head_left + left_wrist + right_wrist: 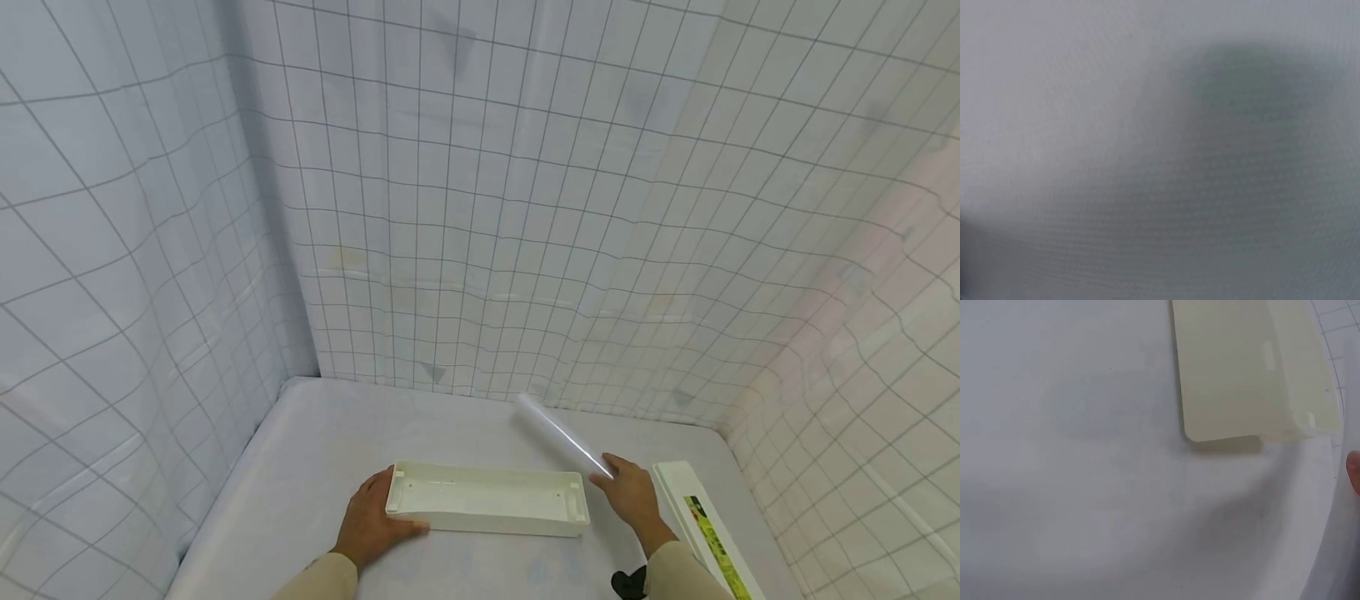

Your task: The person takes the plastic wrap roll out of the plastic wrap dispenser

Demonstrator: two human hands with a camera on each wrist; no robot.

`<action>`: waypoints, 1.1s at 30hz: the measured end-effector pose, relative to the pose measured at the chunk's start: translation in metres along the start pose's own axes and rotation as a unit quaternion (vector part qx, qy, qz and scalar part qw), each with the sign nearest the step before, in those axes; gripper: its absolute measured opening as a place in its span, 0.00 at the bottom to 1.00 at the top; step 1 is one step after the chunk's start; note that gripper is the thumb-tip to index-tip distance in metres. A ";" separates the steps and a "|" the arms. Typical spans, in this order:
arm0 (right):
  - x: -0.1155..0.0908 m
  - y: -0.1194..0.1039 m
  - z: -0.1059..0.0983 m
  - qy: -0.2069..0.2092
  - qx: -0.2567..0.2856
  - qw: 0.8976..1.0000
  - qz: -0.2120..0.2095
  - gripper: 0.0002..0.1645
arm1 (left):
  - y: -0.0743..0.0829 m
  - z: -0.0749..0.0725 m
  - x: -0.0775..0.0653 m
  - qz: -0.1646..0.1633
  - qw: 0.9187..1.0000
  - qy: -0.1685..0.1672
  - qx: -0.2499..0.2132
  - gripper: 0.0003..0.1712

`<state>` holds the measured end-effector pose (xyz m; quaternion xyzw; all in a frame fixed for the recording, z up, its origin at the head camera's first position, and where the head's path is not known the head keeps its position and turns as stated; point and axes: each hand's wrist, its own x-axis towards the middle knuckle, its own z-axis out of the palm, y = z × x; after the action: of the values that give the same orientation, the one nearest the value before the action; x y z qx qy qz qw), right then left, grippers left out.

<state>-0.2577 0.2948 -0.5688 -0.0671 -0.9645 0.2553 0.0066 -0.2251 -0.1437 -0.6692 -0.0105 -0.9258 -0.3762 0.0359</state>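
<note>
A long cream plastic box (487,493), open at the top and hollow, lies crosswise at the front of the table. My left hand (367,518) grips its left end, thumb along the near side. In my right hand (632,497) is the near end of a shiny roll of cling film (558,433), which slants away to the far left. The right wrist view has the box's corner (1235,394), with a fingertip (1354,470) on the roll at the right edge. Only a blurred grey surface fills the left wrist view.
To the right of my right hand lies a long cream lid (678,483) with a yellow-green label. A small black object (628,582) shows beside the right sleeve. Gridded white sheets (465,250) wall in the white-covered table (337,417) at the back and both sides.
</note>
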 end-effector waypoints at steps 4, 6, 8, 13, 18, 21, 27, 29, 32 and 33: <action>-0.003 0.007 0.002 0.010 -0.005 1.000 -0.002 0.35 | 0.000 -0.001 0.000 -0.002 1.000 -0.001 -0.001 0.75; -0.003 0.013 0.004 0.016 -0.009 1.000 -0.008 0.34 | 0.001 -0.001 -0.001 0.000 1.000 0.000 0.000 0.75; -0.003 0.020 0.007 0.020 -0.015 1.000 -0.012 0.34 | 0.001 -0.001 -0.001 0.000 1.000 0.000 -0.002 0.74; -0.003 0.037 0.015 0.011 -0.023 1.000 0.008 0.35 | 0.002 -0.001 -0.001 -0.001 1.000 -0.002 0.000 0.74; -0.007 0.049 0.016 0.008 -0.020 0.999 0.037 0.36 | 0.003 -0.002 -0.001 0.000 1.000 -0.002 0.001 0.74; -0.010 0.054 0.013 0.023 -0.023 0.999 0.039 0.36 | 0.003 -0.002 -0.001 0.001 1.000 -0.005 0.003 0.74; -0.015 0.063 0.009 0.037 -0.029 0.998 0.048 0.36 | 0.002 -0.001 0.000 -0.003 1.000 -0.006 -0.001 0.74; -0.016 0.065 0.008 0.035 -0.031 0.997 0.055 0.37 | 0.002 -0.002 0.000 -0.003 1.000 -0.004 -0.005 0.74; -0.018 0.069 0.008 0.031 -0.035 0.997 0.064 0.38 | 0.003 -0.003 -0.001 -0.002 1.000 -0.004 -0.006 0.73; -0.019 0.070 0.008 0.029 -0.035 0.997 0.069 0.38 | 0.004 -0.004 -0.002 -0.003 1.000 -0.004 -0.005 0.73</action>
<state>-0.2309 0.3485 -0.6095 -0.1406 -0.9653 0.2195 0.0143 -0.2230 -0.1433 -0.6641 -0.0096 -0.9239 -0.3813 0.0311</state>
